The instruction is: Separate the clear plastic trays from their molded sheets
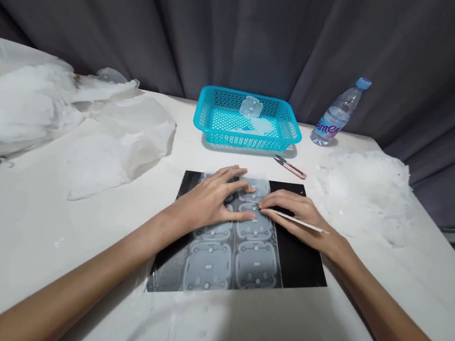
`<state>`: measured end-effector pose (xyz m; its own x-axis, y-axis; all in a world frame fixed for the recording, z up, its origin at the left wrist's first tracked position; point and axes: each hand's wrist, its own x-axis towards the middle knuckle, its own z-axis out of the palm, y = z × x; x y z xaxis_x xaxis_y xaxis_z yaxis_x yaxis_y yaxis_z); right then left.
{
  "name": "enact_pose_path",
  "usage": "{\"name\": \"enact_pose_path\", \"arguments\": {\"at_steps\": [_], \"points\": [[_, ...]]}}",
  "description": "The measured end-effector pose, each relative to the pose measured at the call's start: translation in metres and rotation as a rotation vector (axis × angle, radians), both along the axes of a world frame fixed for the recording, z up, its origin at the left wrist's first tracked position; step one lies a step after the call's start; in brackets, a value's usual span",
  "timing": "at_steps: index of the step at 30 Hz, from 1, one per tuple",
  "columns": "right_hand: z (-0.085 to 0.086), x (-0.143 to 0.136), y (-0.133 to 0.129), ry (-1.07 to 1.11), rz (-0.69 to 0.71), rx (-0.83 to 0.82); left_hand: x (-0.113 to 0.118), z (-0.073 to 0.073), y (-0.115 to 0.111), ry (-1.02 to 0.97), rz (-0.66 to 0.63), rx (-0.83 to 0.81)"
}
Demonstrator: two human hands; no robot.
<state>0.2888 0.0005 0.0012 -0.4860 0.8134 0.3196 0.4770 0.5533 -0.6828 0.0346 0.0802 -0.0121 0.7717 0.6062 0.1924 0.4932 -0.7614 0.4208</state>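
Note:
A translucent sheet with rounded rectangular moulded pieces [208, 266] lies over a black mat [302, 266] on the white table. My left hand [217, 197] rests on the upper part of the sheet, its fingers spread and pointing right. Beside it, my right hand [295, 211] is closed round a thin white stick-like tool [299, 221], its fingertips at the upper right of the sheet. The tool's tip is hidden by my fingers.
Behind the mat stands a blue basket [246, 142] with translucent pieces [251, 107] inside. Pink-handled snips [293, 169] lie in front of it, and a water bottle [336, 118] stands right. Plastic bags [122, 139] lie left; a heap of clear plastic [368, 193] lies right.

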Motion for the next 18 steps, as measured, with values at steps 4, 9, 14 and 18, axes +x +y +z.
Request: {"name": "enact_pose_path", "arguments": {"at_steps": [4, 9, 14, 18], "points": [[-0.0023, -0.0044, 0.0023, -0.013, 0.022, 0.02, -0.0001, 0.0009, 0.0002, -0.002, -0.004, -0.007], [-0.0033, -0.0081, 0.0042, -0.027, 0.041, 0.047, -0.0007, -0.0021, 0.0004, -0.016, -0.004, -0.002], [-0.002, -0.0084, 0.0061, -0.063, 0.075, 0.09, -0.0004, -0.0024, 0.0002, -0.029, -0.004, -0.003], [0.0005, -0.0035, 0.0066, -0.077, 0.071, 0.096, 0.0004, 0.0017, -0.0003, -0.021, -0.004, -0.023]]}}
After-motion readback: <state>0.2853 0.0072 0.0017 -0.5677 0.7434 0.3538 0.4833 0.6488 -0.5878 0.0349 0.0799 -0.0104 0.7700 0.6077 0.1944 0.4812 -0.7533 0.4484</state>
